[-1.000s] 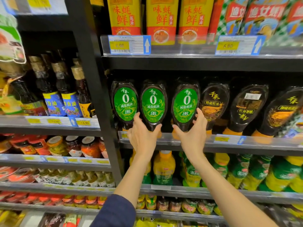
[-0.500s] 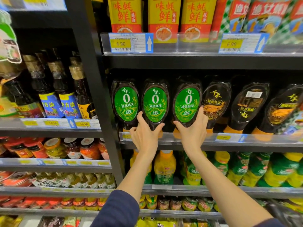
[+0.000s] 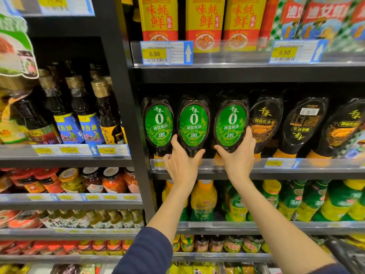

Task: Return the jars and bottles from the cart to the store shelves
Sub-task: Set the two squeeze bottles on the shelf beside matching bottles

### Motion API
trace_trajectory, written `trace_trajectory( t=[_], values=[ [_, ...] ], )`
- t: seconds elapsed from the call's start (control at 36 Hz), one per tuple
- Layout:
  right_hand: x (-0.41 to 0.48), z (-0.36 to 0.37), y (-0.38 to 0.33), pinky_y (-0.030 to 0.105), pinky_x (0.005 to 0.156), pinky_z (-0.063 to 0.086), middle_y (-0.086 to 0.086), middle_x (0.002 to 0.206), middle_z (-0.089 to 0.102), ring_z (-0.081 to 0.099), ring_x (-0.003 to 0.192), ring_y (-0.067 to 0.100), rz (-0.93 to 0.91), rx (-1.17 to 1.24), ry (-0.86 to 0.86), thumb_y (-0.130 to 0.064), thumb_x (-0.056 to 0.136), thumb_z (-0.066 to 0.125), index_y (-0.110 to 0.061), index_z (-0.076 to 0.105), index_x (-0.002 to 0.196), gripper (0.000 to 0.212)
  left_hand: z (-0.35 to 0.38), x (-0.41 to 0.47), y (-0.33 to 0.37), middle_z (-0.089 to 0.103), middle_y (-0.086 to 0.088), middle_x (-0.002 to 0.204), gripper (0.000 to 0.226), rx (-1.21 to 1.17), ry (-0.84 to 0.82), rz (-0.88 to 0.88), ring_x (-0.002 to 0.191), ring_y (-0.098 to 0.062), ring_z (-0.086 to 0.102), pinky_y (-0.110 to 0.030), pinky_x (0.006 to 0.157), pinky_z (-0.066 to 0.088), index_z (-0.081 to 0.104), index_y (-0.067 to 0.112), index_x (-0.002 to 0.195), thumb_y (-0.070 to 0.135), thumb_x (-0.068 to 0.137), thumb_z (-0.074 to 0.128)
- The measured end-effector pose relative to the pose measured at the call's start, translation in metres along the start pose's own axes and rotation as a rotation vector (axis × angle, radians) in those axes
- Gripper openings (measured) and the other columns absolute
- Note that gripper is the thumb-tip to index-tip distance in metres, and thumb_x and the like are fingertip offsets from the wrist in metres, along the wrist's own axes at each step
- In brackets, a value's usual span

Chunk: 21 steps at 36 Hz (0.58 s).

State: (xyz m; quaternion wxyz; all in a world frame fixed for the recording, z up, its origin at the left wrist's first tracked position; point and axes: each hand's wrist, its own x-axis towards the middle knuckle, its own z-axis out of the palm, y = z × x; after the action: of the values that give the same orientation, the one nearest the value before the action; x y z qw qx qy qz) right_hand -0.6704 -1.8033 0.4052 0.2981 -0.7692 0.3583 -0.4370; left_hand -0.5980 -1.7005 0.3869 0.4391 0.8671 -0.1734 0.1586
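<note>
Head view: two green-label bottles (image 3: 193, 125) (image 3: 230, 125) are gripped low on the shelf edge (image 3: 308, 171), middle by left hand (image 3: 182, 162), rightmost by right hand (image 3: 238, 157). Plastic is judged smooth, squeezable; the narrowed lower body is favoured.

Three dark bottles (image 3: 193, 125) mid-frame carry green oval labels with white figures. Right of them, black bottles (image 3: 264, 123) with gold print and orange caps. Upper centre, yellow-and-red pouches (image 3: 205, 20). Lower centre, a navy sleeve (image 3: 146, 254).
</note>
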Motion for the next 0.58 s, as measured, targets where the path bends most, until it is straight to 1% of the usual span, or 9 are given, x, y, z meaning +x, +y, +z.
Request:
trace_trajectory(
  t=[0.06, 0.14, 0.19, 0.28, 0.39, 0.44, 0.53, 0.56, 0.58],
  values=[
    [-0.001, -0.002, 0.000, 0.041, 0.094, 0.042, 0.011, 0.141, 0.036, 0.043, 0.127, 0.029, -0.002, -0.012, -0.004, -0.033, 0.072, 0.078, -0.015, 0.015, 0.148, 0.100, -0.003, -0.003, -0.001, 0.066, -0.008, 0.114, 0.089, -0.033, -0.008, 0.014, 0.103, -0.025, 0.059, -0.036, 0.102, 0.031, 0.023, 0.011, 0.143, 0.051, 0.078, 0.068],
    [-0.003, -0.005, 0.002, 0.041, 0.096, 0.042, 0.011, 0.143, 0.036, 0.042, 0.128, 0.029, 0.000, -0.009, -0.004, -0.032, 0.072, 0.078, -0.015, 0.014, 0.148, 0.100, -0.008, -0.009, -0.002, 0.055, -0.007, 0.132, 0.085, -0.073, -0.028, 0.045, 0.119, -0.024, 0.052, -0.038, 0.107, 0.028, 0.023, 0.011, 0.144, 0.045, 0.080, 0.068],
    [-0.007, -0.006, 0.003, 0.043, 0.096, 0.043, 0.010, 0.143, 0.037, 0.044, 0.127, 0.028, -0.005, 0.004, 0.000, -0.031, 0.072, 0.078, -0.016, 0.017, 0.147, 0.098, -0.013, -0.015, -0.004, 0.050, -0.005, 0.137, 0.083, -0.081, -0.044, 0.069, 0.125, -0.022, 0.047, -0.040, 0.110, 0.026, 0.023, 0.012, 0.145, 0.044, 0.082, 0.067],
    [-0.016, -0.010, 0.005, 0.044, 0.091, 0.047, 0.011, 0.138, 0.041, 0.048, 0.123, 0.028, -0.019, 0.023, 0.015, -0.028, 0.071, 0.079, -0.014, 0.024, 0.145, 0.093, -0.022, -0.023, -0.008, 0.045, -0.004, 0.141, 0.080, -0.106, -0.058, 0.104, 0.130, -0.021, 0.042, -0.041, 0.108, 0.031, 0.024, 0.013, 0.145, 0.044, 0.083, 0.065],
    [-0.034, -0.018, 0.000, 0.036, 0.082, 0.044, 0.011, 0.131, 0.045, 0.052, 0.114, 0.026, -0.052, 0.091, 0.002, -0.026, 0.073, 0.077, -0.012, 0.033, 0.140, 0.081, -0.039, -0.038, -0.012, 0.044, 0.000, 0.141, 0.073, -0.136, -0.065, 0.105, 0.128, -0.017, 0.042, -0.038, 0.102, 0.039, 0.029, 0.017, 0.143, 0.046, 0.085, 0.062],
    [-0.047, -0.020, -0.006, 0.027, 0.078, 0.039, 0.010, 0.131, 0.046, 0.052, 0.114, 0.023, -0.066, 0.128, -0.027, -0.027, 0.076, 0.075, -0.012, 0.036, 0.138, 0.075, -0.049, -0.046, -0.017, 0.047, 0.002, 0.139, 0.067, -0.128, -0.038, 0.110, 0.126, -0.015, 0.045, -0.033, 0.098, 0.041, 0.031, 0.019, 0.141, 0.045, 0.086, 0.061],
    [-0.069, -0.018, -0.021, 0.013, 0.075, 0.028, 0.009, 0.129, 0.047, 0.051, 0.113, 0.020, -0.113, 0.188, -0.081, -0.026, 0.077, 0.074, -0.010, 0.039, 0.136, 0.070, -0.070, -0.059, -0.028, 0.051, 0.005, 0.133, 0.060, -0.127, 0.003, 0.102, 0.122, -0.013, 0.048, -0.026, 0.092, 0.039, 0.037, 0.021, 0.137, 0.042, 0.087, 0.061],
    [-0.077, -0.017, -0.027, 0.012, 0.075, 0.027, 0.009, 0.129, 0.048, 0.051, 0.113, 0.019, -0.125, 0.212, -0.097, -0.026, 0.077, 0.074, -0.010, 0.040, 0.135, 0.069, -0.078, -0.062, -0.033, 0.052, 0.006, 0.131, 0.058, -0.129, 0.010, 0.099, 0.120, -0.011, 0.049, -0.025, 0.093, 0.039, 0.038, 0.022, 0.136, 0.041, 0.087, 0.061],
    [-0.084, -0.015, -0.034, 0.014, 0.077, 0.029, 0.007, 0.128, 0.048, 0.051, 0.113, 0.018, -0.130, 0.237, -0.113, -0.026, 0.077, 0.075, -0.011, 0.041, 0.135, 0.069, -0.087, -0.066, -0.038, 0.053, 0.006, 0.129, 0.057, -0.135, 0.018, 0.097, 0.119, -0.009, 0.049, -0.026, 0.095, 0.040, 0.039, 0.022, 0.135, 0.040, 0.086, 0.062]
  ],
)
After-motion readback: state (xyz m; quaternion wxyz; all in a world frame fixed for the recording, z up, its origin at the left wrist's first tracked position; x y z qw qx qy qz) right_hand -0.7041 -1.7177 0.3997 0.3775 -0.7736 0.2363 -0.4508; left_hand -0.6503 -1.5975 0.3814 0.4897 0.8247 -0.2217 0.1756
